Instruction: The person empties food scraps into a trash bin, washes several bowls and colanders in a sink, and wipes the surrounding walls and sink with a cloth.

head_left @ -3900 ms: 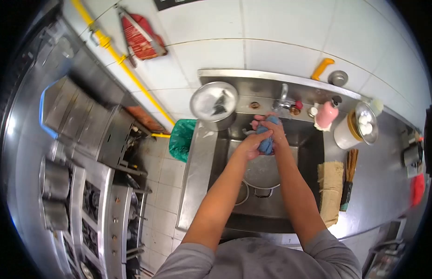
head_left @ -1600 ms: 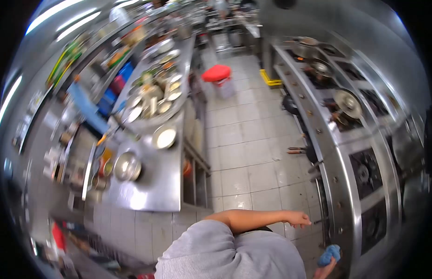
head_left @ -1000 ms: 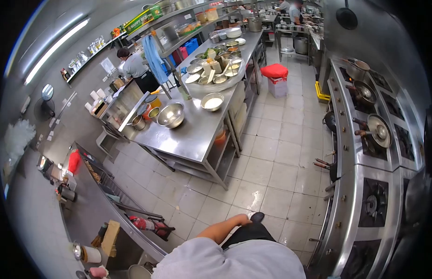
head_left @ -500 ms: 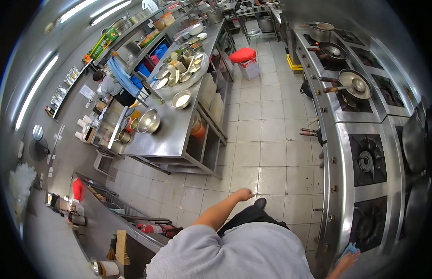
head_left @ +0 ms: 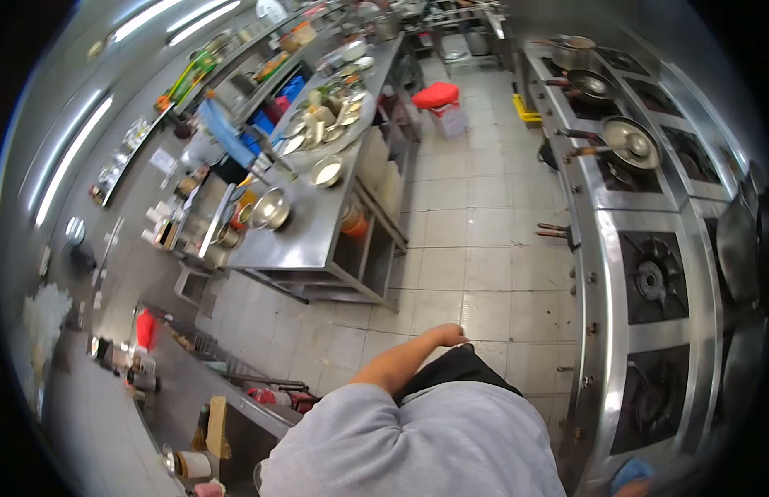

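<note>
My left hand (head_left: 450, 334) hangs in front of my body, over the dark trousers (head_left: 446, 373). It looks loosely curled, slightly blurred, and nothing shows in it. At the bottom right edge, my right hand (head_left: 637, 489) is mostly cut off by the frame. A blue cloth (head_left: 630, 472) is bunched at its fingers, on the front steel surface of the stove (head_left: 604, 431). Just beyond the cloth lies a burner (head_left: 649, 398) with a dark grate.
Pans (head_left: 631, 142) and a wok (head_left: 589, 84) sit on the farther burners. Ahead to the left stands a steel table (head_left: 297, 224) with bowls (head_left: 270, 209). A red-topped bin (head_left: 438, 98) is on the tiled floor (head_left: 450, 224). Another person (head_left: 206, 149) is at the far left.
My right hand and the blue cloth have shifted down toward the bottom edge, so less of the hand shows. My left hand has moved slightly up and right. The view has tilted a little.
</note>
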{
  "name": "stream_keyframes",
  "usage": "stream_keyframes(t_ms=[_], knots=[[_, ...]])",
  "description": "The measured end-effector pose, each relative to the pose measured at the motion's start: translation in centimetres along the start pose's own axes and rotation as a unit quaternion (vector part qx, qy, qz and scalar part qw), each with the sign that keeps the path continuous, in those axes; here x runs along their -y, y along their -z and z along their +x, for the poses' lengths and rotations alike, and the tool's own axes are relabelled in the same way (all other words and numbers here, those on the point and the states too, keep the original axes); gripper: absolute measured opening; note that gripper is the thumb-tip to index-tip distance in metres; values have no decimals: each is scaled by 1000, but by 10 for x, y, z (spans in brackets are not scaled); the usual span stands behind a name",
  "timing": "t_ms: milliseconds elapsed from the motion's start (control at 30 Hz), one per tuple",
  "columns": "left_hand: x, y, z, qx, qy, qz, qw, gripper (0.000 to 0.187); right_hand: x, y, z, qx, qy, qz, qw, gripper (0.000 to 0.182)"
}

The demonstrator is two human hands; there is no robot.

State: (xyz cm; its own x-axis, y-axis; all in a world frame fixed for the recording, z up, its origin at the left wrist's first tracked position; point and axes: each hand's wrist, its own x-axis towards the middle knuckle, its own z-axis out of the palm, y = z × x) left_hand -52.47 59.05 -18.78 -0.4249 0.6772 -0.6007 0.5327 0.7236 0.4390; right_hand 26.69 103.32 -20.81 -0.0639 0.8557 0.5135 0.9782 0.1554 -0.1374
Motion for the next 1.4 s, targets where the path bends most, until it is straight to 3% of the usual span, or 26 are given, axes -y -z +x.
stream_keyframes(t_ms=[33, 67, 100, 167, 233, 300, 333, 400, 500, 567, 633, 700, 767, 800, 833, 867, 967, 1033, 1267, 1400], knots=[[13, 3, -2, 6, -6, -8, 1000, 46, 1, -10, 11, -20, 6, 4, 1000, 36], [22, 2, -5, -4, 13, -19, 1000, 46, 17, -4, 17, 76, -168, 144, 972, 35], [30, 0, -6, -21, 14, 27, 999, 47, 6, -30, 16, 142, -158, 235, 948, 38], [34, 4, -3, 51, 101, -2, 994, 44, 24, -59, 2, 128, -119, 129, 976, 40], [52, -8, 16, 43, 25, 5, 999, 44, 52, -40, -22, 83, -101, 19, 991, 44], [32, -1, 18, 106, 111, -140, 978, 40, 82, -11, -57, 58, -101, -97, 988, 45], [10, 7, 20, 143, 149, -155, 966, 43, 145, 58, -52, 62, -135, -103, 984, 47], [-9, 10, 34, 162, 125, -159, 966, 42, 200, 104, -85, 162, -281, -105, 940, 54], [-24, 13, 47, 173, 107, -146, 968, 41, 220, 154, -161, 180, -228, -9, 957, 46], [-32, 11, 59, 187, 91, -140, 968, 41, 230, 168, -202, 284, -276, 94, 913, 42], [-31, 12, 67, 195, 83, -123, 970, 40, 231, 172, -240, 308, -442, 351, 766, 41], [-34, 9, 79, 182, 79, -122, 972, 39, 261, 212, -188, 227, -576, 302, 725, 40], [-35, 21, 77, 174, 70, -113, 976, 38, 242, 205, -167, 119, -456, 273, 839, 39], [-46, 26, 74, 174, 62, -110, 977, 38, 244, 204, -142, 58, -460, 300, 833, 37], [-50, 32, 75, 163, 70, -114, 978, 38, 233, 199, -123, 35, -343, 229, 910, 34], [-51, 37, 77, 158, 68, -115, 978, 38, 228, 190, -107, 13, -278, 154, 948, 35], [-48, 51, 75, 139, 76, -145, 977, 38, 230, 132, -106, 55, -238, 131, 961, 34], [-43, 58, 75, 130, 76, -173, 973, 38, 267, 104, -114, 23, -291, 28, 956, 32], [42, 59, 92, 133, 144, -213, 957, 41, 468, 32, -50, 82, -106, 192, 972, 39], [101, 75, 100, 102, 188, -272, 938, 42, 571, -20, 14, 129, -33, 216, 967, 37]])
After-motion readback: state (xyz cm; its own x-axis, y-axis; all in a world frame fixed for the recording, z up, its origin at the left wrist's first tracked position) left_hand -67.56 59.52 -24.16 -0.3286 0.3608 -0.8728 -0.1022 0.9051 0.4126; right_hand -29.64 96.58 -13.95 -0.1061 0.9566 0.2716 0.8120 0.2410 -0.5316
